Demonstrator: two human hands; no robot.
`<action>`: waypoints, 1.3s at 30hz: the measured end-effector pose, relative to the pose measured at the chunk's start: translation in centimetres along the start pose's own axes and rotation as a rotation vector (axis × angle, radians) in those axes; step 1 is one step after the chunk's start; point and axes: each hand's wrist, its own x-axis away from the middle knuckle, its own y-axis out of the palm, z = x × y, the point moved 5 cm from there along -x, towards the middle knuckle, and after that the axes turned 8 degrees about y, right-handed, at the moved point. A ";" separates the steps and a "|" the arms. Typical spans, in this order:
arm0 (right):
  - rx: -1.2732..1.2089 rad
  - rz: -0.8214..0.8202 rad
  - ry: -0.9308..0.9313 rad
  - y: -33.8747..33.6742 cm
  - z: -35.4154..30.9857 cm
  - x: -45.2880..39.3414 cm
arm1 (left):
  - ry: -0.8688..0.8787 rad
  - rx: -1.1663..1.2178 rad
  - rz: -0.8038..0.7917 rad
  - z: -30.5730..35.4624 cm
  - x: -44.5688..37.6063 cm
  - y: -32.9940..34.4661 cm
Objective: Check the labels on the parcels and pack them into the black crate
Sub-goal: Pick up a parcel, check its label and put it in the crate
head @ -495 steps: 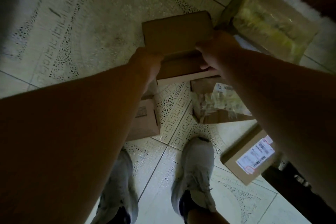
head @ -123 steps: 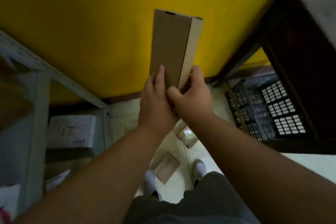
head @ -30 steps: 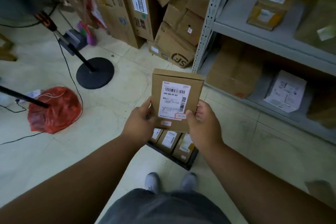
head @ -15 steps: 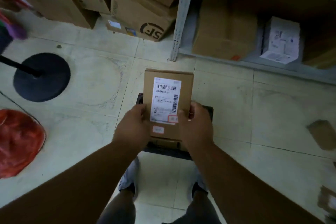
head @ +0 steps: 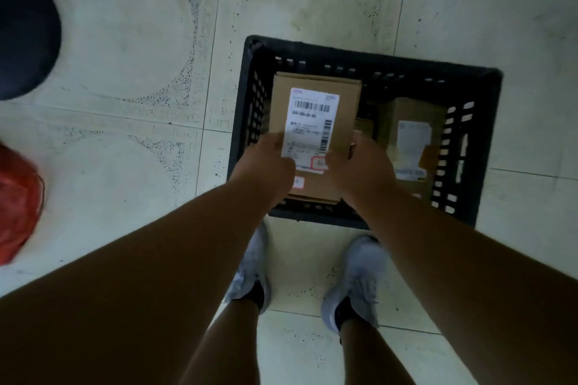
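Now I've dropped the parcel [head: 312, 134] from label-reading height to over the crate [head: 488, 134], left side. Left hand [head: 269, 162] and right hand [head: 359, 166] both grasping it. Another parcel [head: 409, 141] inside already. Placing next.

Matt cardboard parcel [head: 314, 134], perforated plastic black crate [head: 488, 122].

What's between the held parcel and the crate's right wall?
Head view: another labelled parcel lying inside the black crate, right of the held parcel.
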 end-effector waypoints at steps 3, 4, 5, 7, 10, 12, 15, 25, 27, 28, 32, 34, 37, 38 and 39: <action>-0.032 -0.032 0.047 2.2 1.7 -3.1 | -0.038 -0.020 -0.049 -2.2 -4.3 2.2; -0.064 -0.042 0.051 3.0 2.0 -3.9 | -0.067 -0.015 -0.069 -3.0 -5.4 2.7; -0.103 -0.055 0.055 3.8 2.2 -4.7 | -0.103 -0.005 -0.083 -4.0 -6.4 3.1; -0.163 -0.104 0.056 5.6 2.6 -5.8 | -0.165 -0.002 -0.080 -5.8 -8.0 3.6; -0.115 -0.177 0.040 7.5 2.6 -6.9 | -0.227 -0.022 -0.030 -8.1 -9.5 4.3; -0.092 -0.207 0.023 8.5 2.4 -7.5 | -0.252 -0.068 -0.007 -8.8 -9.5 4.9; -0.057 -0.260 -0.015 9.7 2.3 -8.1 | -0.280 -0.205 0.021 -9.3 -9.5 5.5; 0.167 -0.300 -0.009 9.9 2.8 -10.0 | -0.372 -0.382 -0.022 -9.3 -9.7 5.9; 0.199 -0.318 -0.039 9.7 2.7 -9.9 | -0.368 -0.412 -0.067 -8.7 -9.7 5.7; 0.219 -0.326 -0.040 9.4 2.5 -9.6 | -0.339 -0.484 -0.106 -8.0 -9.5 5.6; 0.360 -0.295 -0.096 6.8 1.1 -7.7 | -0.200 -0.538 -0.128 -4.6 -8.3 4.1; 0.272 -0.168 -0.148 4.0 -0.5 -5.6 | -0.102 -0.463 -0.038 -2.0 -6.7 2.5; 0.158 0.021 -0.250 -1.0 -3.3 -0.8 | 0.034 -0.292 0.084 2.8 -2.4 0.2; 0.155 0.064 -0.293 -2.6 -4.1 1.3 | 0.085 -0.236 0.118 4.7 -0.3 -0.5; 0.153 0.103 -0.332 -4.4 -5.1 3.5 | 0.146 -0.205 0.150 6.8 2.1 -1.3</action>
